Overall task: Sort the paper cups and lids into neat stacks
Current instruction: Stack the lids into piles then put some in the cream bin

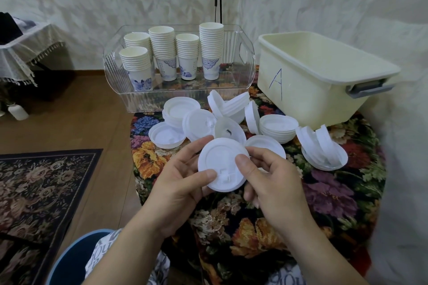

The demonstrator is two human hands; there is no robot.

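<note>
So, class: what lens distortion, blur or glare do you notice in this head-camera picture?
Head view: wide-angle bending curves the cream bin and the frame edges; the right edge smears into blur; soft even light, faint glints on the clear tray; the held lid is sharp.

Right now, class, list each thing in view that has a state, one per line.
left hand: grips the held lid
right hand: grips the same lid
held lid: lifted, top facing the camera
loose lids: jumbled, partly stacked
paper cups: stacked upright in clear tray
cream bin: open, no lid
</note>
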